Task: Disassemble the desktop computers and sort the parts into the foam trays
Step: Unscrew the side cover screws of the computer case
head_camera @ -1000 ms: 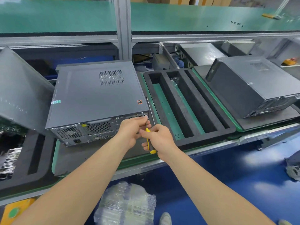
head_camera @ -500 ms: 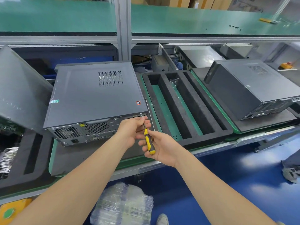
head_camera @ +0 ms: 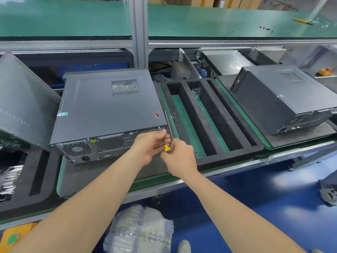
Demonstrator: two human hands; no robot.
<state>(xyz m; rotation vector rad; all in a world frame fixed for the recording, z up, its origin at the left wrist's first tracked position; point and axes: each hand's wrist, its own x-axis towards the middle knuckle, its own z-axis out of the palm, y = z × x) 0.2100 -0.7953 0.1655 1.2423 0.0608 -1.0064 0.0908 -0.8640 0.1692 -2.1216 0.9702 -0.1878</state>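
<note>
A dark grey desktop computer [head_camera: 102, 108] lies on its side on a foam pad, its rear panel facing me. A yellow-handled screwdriver [head_camera: 166, 148] points up at a screw [head_camera: 159, 128] on the rear panel's upper right corner. My right hand [head_camera: 179, 157] grips the handle from below. My left hand [head_camera: 151, 145] pinches the metal shaft just under the screw. To the right sits a black foam tray [head_camera: 197, 114] with long slots showing green bottoms. A second computer [head_camera: 288, 95] lies at the far right.
A detached grey side panel [head_camera: 21, 99] leans at the left over another foam tray [head_camera: 39, 172] holding parts. A green upper shelf [head_camera: 218, 21] runs along the back. Below the bench edge lie a plastic-wrapped bundle [head_camera: 140, 232] and blue floor.
My right hand has rolled over the screwdriver handle, from palm-up to knuckles-up, hiding most of the handle. My left hand stays on the shaft. The tip remains at the screw.
</note>
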